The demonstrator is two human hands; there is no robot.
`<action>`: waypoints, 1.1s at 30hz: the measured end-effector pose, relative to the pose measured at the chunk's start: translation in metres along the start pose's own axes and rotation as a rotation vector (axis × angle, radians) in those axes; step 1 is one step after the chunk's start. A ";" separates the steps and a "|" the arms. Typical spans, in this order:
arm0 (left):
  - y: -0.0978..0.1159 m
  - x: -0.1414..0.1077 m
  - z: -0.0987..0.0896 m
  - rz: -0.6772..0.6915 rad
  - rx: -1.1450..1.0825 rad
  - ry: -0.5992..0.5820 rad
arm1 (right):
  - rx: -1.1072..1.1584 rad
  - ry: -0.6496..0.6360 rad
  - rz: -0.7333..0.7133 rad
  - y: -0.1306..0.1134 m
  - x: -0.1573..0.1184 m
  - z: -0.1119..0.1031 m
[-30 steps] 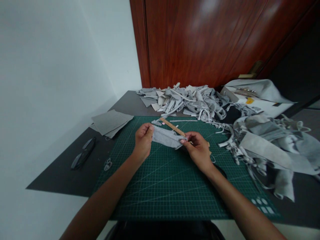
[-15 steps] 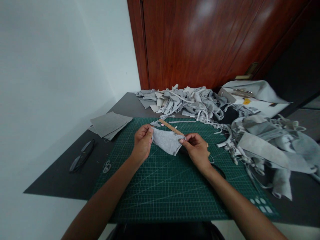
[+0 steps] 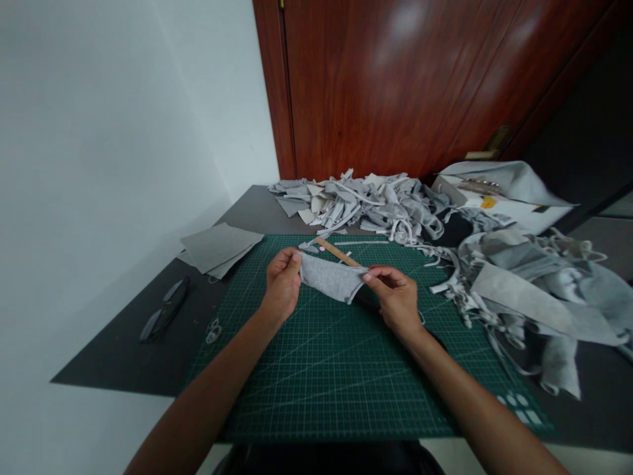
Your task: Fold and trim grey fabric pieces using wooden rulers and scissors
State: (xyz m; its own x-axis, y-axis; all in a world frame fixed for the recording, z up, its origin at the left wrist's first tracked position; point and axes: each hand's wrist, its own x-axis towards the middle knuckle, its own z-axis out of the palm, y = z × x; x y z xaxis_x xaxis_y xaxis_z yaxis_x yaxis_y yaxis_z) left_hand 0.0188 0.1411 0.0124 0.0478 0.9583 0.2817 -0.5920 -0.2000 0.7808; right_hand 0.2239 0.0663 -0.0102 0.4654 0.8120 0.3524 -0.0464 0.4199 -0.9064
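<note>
Between my two hands a small piece of grey fabric [image 3: 330,277] is stretched above the green cutting mat [image 3: 316,389]. My left hand [image 3: 283,282] pinches its left end between thumb and fingers. At the right end, my right hand [image 3: 394,294] grips the upper corner the same way. The cloth's top edge runs nearly straight, and its lower edge hangs free. Behind it a wooden ruler [image 3: 338,252] lies on the mat, partly covered by the fabric. A dark object [image 3: 366,303] under my right hand is mostly hidden, so I cannot tell its kind.
Grey fabric scraps [image 3: 346,201] are heaped along the back, with another pile [image 3: 529,297] at the right. A white box [image 3: 499,198] stands behind that pile. Flat grey sheets [image 3: 220,247] and glasses [image 3: 165,310] lie left. A wall and a wooden door [image 3: 395,86] border the table.
The fabric's top edge has gone from sagging to nearly straight as my hands pulled it taut. My right hand has shifted slightly to the right; my left hand has barely moved.
</note>
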 end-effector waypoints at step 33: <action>-0.013 -0.001 -0.006 0.188 0.444 0.112 | -0.232 0.068 -0.180 0.003 0.008 -0.009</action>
State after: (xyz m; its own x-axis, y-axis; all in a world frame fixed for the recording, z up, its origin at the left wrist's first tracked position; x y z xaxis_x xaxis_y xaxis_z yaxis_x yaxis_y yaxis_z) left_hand 0.0215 0.1439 -0.0016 -0.1284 0.9083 0.3981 -0.1807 -0.4161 0.8912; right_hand 0.2356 0.0701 -0.0127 0.5060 0.7007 0.5029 0.2416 0.4446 -0.8625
